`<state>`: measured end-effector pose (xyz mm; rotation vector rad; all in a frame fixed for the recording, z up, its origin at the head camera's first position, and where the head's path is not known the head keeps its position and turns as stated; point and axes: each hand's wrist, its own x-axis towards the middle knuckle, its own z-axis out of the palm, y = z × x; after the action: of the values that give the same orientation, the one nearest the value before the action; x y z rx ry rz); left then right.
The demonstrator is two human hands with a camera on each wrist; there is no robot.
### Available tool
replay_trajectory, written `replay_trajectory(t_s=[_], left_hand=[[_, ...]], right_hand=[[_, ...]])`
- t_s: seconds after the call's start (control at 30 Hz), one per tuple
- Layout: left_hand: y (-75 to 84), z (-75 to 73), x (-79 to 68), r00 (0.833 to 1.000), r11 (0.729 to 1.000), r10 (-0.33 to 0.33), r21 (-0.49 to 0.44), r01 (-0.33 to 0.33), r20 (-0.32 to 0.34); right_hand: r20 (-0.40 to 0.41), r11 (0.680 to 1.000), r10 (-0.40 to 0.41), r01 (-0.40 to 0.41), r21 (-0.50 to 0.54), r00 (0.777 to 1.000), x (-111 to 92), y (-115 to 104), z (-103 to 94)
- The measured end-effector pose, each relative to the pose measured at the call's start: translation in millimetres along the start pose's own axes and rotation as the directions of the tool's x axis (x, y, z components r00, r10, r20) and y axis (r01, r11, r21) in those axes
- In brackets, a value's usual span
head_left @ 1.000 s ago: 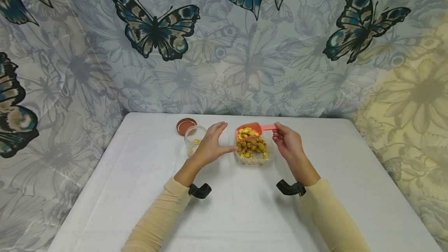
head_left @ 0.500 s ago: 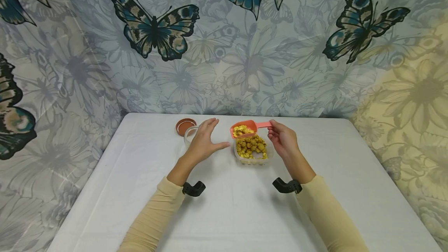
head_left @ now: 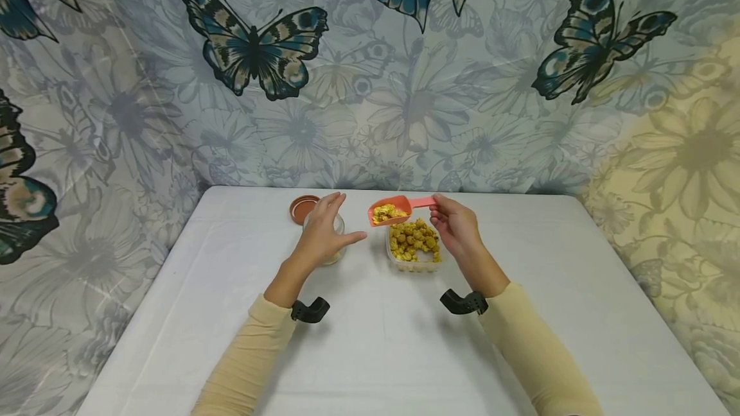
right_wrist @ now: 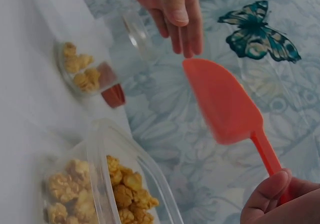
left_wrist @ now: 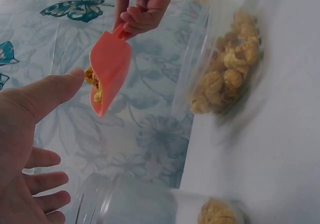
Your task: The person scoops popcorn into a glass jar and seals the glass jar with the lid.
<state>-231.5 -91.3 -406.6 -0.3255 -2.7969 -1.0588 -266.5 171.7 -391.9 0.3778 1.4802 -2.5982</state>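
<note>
My right hand (head_left: 457, 226) pinches the handle of an orange-red scoop (right_wrist: 225, 103), which carries yellow caramel popcorn (head_left: 388, 213). The scoop hangs above the table, past the left rim of a clear plastic container (head_left: 413, 267) holding more popcorn (right_wrist: 130, 194). My left hand (head_left: 317, 236) is raised with fingers spread and thumb out, nothing in its grasp. Behind it stands a clear jar (right_wrist: 115, 43), largely hidden by the hand in the head view. A few popcorn pieces (right_wrist: 80, 66) lie at the jar's bottom.
A reddish-brown lid (head_left: 302, 208) lies on the white tablecloth (head_left: 381, 352) behind the jar. Fabric with butterflies and flowers (head_left: 370, 114) hangs at the table's back edge. Each wrist wears a black strap mount (head_left: 310, 310).
The right hand has carried the filled scoop left and up, away from over the container. My left hand has shifted left, in front of the jar, still spread.
</note>
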Motion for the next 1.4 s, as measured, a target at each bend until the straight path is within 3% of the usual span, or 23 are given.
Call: replay_trajectory(t_s=[0.53,0.83,1.0,1.4], left_hand=[[-20.8,-10.4,-6.9,0.999,0.997,-0.052,-0.053,0.052,-0.013],[-33.3,-9.2,-10.0,0.997,0.993,-0.072,-0.093,0.069,-0.037],[-39.7,-8.0,-12.1,0.996,0.986,-0.089,-0.143,0.085,-0.018],[-52.4,-8.3,-16.0,0.991,0.978,-0.132,-0.168,0.126,-0.026]], right_hand=[[0.037,0.997,0.015,-0.012,-0.071,0.999,2,12,17.8],[0.033,0.997,0.030,-0.028,-0.077,0.999,3,19,27.4],[0.019,0.996,0.045,-0.044,-0.079,0.999,4,25,31.2],[0.071,0.995,0.023,-0.016,-0.101,0.997,2,30,35.1]])
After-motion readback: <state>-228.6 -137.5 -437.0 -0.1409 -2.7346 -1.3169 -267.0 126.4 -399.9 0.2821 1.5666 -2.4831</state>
